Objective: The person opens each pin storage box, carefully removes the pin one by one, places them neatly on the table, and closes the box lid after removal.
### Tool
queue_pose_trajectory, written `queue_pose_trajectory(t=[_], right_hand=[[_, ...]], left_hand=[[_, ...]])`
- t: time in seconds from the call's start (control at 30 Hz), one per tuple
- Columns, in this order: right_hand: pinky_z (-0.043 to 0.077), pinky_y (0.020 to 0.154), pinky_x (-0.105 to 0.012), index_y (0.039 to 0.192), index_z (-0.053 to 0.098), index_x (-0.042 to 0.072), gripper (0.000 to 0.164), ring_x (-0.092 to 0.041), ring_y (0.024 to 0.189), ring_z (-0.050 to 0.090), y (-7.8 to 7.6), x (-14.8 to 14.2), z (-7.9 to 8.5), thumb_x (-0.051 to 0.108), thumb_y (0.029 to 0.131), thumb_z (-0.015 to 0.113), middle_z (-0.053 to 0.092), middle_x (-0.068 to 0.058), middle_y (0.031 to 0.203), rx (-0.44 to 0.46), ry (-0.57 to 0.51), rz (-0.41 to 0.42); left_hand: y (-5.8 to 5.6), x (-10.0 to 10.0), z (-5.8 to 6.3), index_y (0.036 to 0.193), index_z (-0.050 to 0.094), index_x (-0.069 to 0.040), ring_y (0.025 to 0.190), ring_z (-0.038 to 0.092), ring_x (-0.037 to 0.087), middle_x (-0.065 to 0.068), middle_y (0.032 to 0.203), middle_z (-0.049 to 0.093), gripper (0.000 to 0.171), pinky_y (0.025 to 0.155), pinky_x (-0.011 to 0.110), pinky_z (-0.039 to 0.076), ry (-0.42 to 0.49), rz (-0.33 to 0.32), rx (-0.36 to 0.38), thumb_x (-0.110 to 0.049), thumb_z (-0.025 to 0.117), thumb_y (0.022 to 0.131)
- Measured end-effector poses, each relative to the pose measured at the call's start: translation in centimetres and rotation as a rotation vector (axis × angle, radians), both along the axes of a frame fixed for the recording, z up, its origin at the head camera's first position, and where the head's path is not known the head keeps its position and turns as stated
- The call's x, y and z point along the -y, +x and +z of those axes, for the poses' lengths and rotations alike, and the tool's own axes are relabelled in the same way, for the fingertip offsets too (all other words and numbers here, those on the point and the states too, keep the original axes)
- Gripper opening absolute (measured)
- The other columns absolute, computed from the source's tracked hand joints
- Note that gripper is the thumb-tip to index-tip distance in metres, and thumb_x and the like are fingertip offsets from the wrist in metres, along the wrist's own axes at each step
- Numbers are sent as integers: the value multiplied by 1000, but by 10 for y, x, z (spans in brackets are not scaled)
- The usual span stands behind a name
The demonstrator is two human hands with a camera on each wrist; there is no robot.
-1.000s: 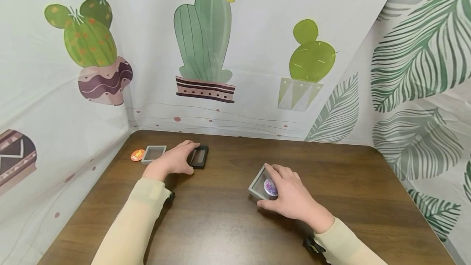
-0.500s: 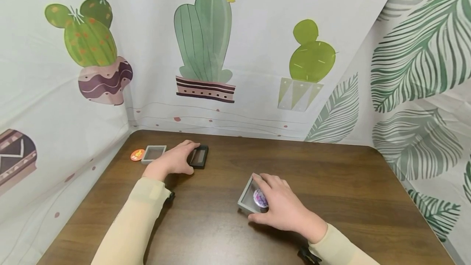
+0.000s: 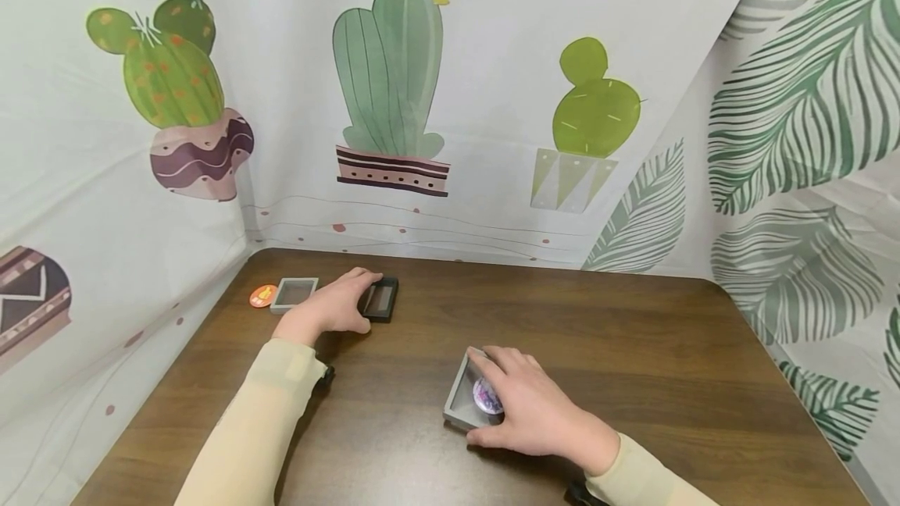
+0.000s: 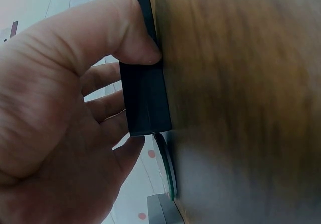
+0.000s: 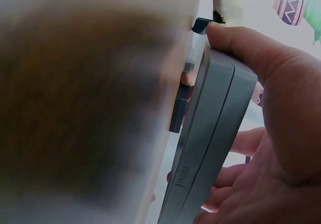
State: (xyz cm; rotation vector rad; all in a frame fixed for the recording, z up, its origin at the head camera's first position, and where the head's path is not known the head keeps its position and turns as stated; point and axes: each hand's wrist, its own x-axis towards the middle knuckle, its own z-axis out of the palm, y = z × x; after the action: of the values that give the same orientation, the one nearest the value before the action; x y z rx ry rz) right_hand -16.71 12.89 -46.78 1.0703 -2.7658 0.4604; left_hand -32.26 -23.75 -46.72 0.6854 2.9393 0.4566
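At the back left of the table, my left hand (image 3: pixel 332 304) holds a black square frame case (image 3: pixel 383 303) with a clear window. In the left wrist view, the thumb (image 4: pixel 138 48) presses the edge of that case, which lies against the tabletop. A thin round disc (image 4: pixel 165 168) rests beside it, hidden from the head view. Nearer the front, my right hand (image 3: pixel 537 408) grips a grey square frame case (image 3: pixel 458 406) between thumb and fingers. A round purple badge (image 3: pixel 487 397) shows within its window. The right wrist view has this grey case tilted against the table surface, with a narrow gap.
A second grey frame case (image 3: pixel 295 293) lies at the far left, partly behind the left wrist. Touching its left side is an orange round badge (image 3: pixel 263 296). A printed cactus curtain (image 3: pixel 485 100) hangs behind the brown table (image 3: pixel 633 334).
My right hand has moved left and toward the front edge, carrying the grey case with the purple badge lower. The left hand and black case have stayed put.
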Motion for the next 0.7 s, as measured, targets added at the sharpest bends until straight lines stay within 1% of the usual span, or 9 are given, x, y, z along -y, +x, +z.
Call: queue_pose_trajectory(t=[0.2, 0.33, 0.57, 0.7], right_hand=[[36, 104, -50, 154, 30, 16, 110, -23, 130, 39, 4, 2, 0, 71, 69, 73, 44, -9, 143, 20, 13, 30], [36, 104, -49, 155, 29, 17, 111, -23, 130, 40, 6, 2, 0, 72, 69, 72, 44, -8, 143, 34, 33, 43], [36, 104, -49, 154, 30, 15, 111, -23, 130, 40, 6, 3, -2, 71, 69, 73, 44, -9, 143, 27, 43, 54], [36, 104, -49, 155, 28, 17, 112, -22, 130, 40, 5, 4, -2, 71, 68, 73, 44, -9, 143, 32, 47, 57]], left_hand=[[1, 0, -1, 148, 40, -8, 123, 44, 25, 10, 145, 40, 93, 93, 43, 44, -5, 1, 2, -23, 78, 64], [2, -1, -1, 148, 40, -8, 123, 44, 25, 9, 146, 40, 93, 93, 43, 43, -10, 4, 0, -24, 78, 64], [2, -1, 0, 148, 40, -9, 123, 44, 25, 9, 145, 40, 93, 93, 44, 44, 0, 10, 9, -24, 78, 64], [0, 0, 1, 148, 40, -9, 121, 45, 24, 8, 144, 40, 94, 91, 43, 45, -3, 11, 7, -24, 78, 64]])
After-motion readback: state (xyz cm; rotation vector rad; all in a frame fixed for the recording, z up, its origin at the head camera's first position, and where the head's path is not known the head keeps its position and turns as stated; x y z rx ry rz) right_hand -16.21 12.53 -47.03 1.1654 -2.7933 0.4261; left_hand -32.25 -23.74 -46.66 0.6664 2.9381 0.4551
